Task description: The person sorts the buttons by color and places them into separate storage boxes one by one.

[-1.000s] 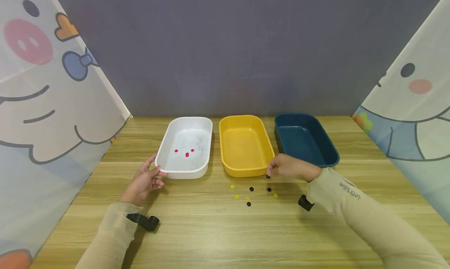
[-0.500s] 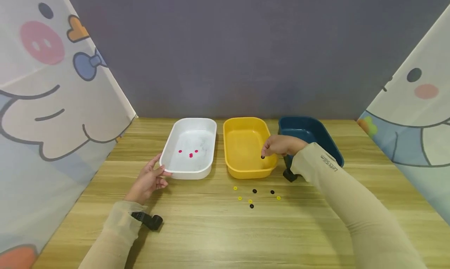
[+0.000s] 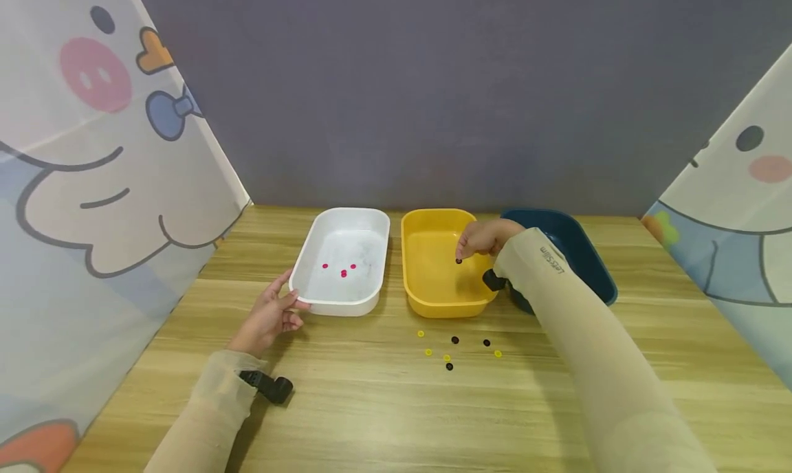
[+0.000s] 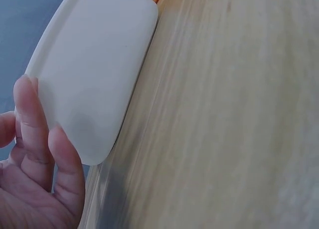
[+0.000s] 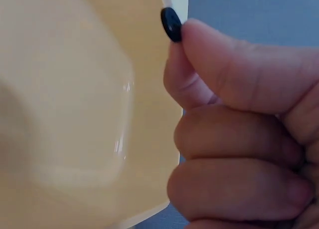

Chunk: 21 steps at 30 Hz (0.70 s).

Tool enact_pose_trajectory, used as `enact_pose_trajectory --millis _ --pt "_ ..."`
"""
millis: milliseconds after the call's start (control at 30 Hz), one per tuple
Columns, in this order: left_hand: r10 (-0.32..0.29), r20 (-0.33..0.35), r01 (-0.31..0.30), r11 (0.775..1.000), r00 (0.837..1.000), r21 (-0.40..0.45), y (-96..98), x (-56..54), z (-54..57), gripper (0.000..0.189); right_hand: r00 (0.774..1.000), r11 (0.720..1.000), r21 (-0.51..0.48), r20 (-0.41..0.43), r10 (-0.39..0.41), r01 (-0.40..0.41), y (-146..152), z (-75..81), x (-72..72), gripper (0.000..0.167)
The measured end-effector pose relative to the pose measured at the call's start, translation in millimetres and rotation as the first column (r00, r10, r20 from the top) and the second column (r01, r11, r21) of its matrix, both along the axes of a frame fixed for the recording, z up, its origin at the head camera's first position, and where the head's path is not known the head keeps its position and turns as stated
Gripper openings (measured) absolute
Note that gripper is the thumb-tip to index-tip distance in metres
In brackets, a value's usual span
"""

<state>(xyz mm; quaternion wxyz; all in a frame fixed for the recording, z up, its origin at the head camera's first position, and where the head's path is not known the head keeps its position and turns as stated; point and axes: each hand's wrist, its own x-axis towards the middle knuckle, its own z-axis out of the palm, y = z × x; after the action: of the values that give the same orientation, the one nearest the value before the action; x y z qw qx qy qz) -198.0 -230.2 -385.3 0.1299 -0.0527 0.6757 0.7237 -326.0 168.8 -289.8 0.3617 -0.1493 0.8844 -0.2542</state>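
My right hand (image 3: 479, 239) pinches a black button (image 5: 171, 25) between thumb and forefinger, over the yellow tray (image 3: 448, 309); its other fingers are curled in. At the near left corner of the white tray (image 3: 340, 308), my left hand (image 3: 266, 322) holds the rim, with some fingers lying loose beside the outer wall (image 4: 94, 64). Several red buttons (image 3: 344, 273) lie inside the white tray. In front of the trays, black buttons (image 3: 455, 339) and yellow buttons (image 3: 447, 357) are scattered on the wooden table.
A dark blue tray (image 3: 594, 273) stands at the right, partly covered by my right forearm (image 3: 575, 322). Behind the trays rises a grey wall (image 3: 396, 102). Cartoon-printed cloths (image 3: 124, 205) border both sides of the table (image 3: 371, 418).
The right hand has lifted a black button off the table beside the yellow tray and carried it up and over that tray. The left hand stays at the white tray; the view has shifted slightly.
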Motion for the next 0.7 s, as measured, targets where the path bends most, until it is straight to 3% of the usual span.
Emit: enact_pose_trajectory --millis 233,433,700 --pt "0.008 -0.007 -0.008 1.000 1.000 0.013 -0.1 -1.1 -0.7 0.061 0.991 0.991 -0.022 0.010 -0.134 0.134 -9 -1.5 -16.4 0.028" --pt "0.014 0.002 -0.014 1.000 1.000 0.004 1.4 2.0 0.8 0.061 0.963 0.961 -0.068 -0.016 -0.270 0.269 -16 -6.6 -27.1 0.031" --pt "0.033 -0.007 -0.033 0.999 0.999 -0.010 2.5 2.7 -2.2 0.060 0.936 0.930 -0.113 -0.008 -0.352 0.349 -21 -26.2 -35.7 0.030"
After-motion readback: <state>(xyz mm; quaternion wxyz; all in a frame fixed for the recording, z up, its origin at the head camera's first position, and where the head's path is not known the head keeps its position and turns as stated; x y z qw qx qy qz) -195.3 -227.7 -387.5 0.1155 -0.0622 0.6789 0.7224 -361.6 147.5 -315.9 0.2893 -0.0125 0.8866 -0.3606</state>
